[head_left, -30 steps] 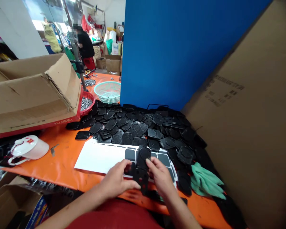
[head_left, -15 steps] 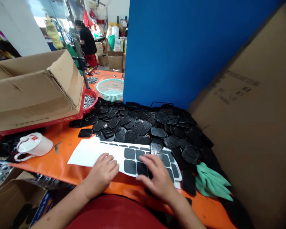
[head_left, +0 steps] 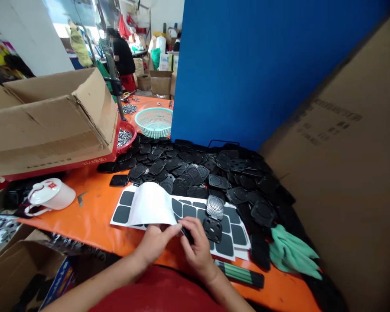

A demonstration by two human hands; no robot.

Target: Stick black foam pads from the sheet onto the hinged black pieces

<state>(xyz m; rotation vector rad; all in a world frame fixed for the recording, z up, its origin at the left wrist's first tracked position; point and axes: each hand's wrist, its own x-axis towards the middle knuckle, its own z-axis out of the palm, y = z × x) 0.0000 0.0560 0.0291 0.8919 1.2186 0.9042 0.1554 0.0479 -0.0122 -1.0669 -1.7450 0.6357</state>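
Observation:
A sheet of dark grey rounded-square stickers [head_left: 225,245] lies in front of me, overlapping other sheets. Its left part is bent up into a white curl [head_left: 151,203]. My left hand [head_left: 157,245] is closed on the lower edge of this curl, thumb towards the right. Close beside it, my right hand [head_left: 196,247] pinches a dark sticker [head_left: 187,235] at the bend, partly hidden by the fingers. On the sheet, just past my right hand, rest a ridged black pad [head_left: 215,207] and a black plate with holes [head_left: 212,230].
Black pads [head_left: 182,167] are heaped behind the sheets. A green cloth [head_left: 292,251] and green-black strips [head_left: 240,274] lie right. Left are a white lidded mug [head_left: 52,195], a cardboard box [head_left: 45,125] and a red basket of metal parts [head_left: 125,136]. A blue panel [head_left: 247,69] stands behind; a person [head_left: 123,54] sits far off.
Both hands have come together at the sheet's near edge. The flat white part now curls upward, showing dark stickers at left. My right hand has closed; the holed plate and green-black strips now show.

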